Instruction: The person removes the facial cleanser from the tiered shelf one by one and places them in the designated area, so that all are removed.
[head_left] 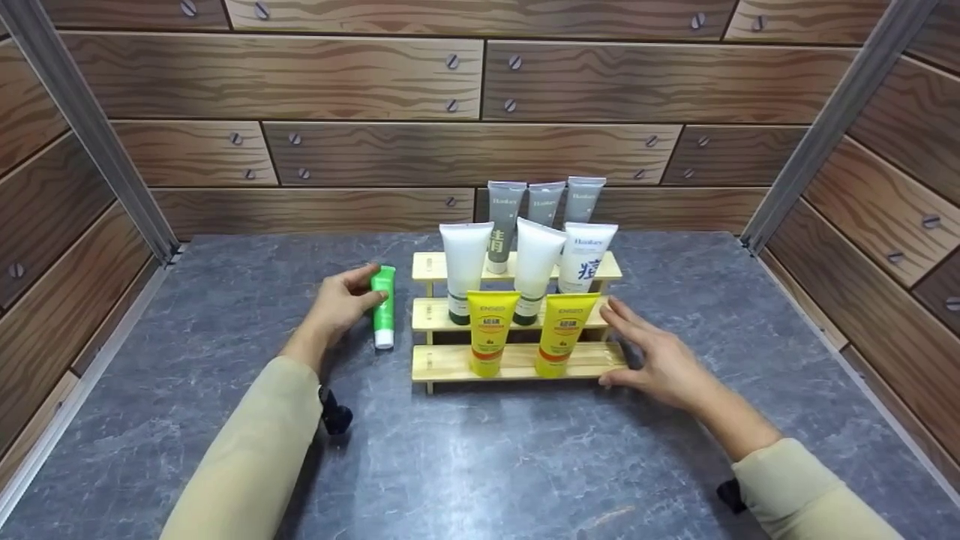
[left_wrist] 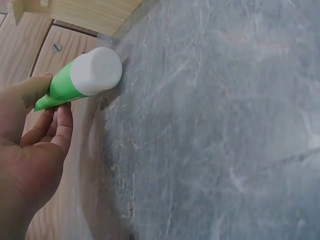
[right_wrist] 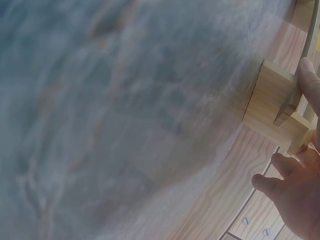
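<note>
My left hand [head_left: 334, 306] pinches a green tube [head_left: 383, 300] between thumb and fingers, left of a three-step wooden rack [head_left: 448, 364]. The tube's white cap [left_wrist: 102, 71] points down toward the table. At the rack's right end is my right hand [head_left: 666, 366], fingers spread, its thumb touching the lowest step in the right wrist view. Two yellow tubes [head_left: 493, 330] stand on that front step. Behind them, three white tubes [head_left: 465, 262] stand on the middle step, one leaning. Three grey tubes [head_left: 504, 217] occupy the top step, partly hidden by the white ones.
A dark grey marbled tabletop [head_left: 465, 465] lies under everything. Wood-patterned panels [head_left: 300, 75] enclose the back and both sides, with metal posts [head_left: 97, 120] at the corners.
</note>
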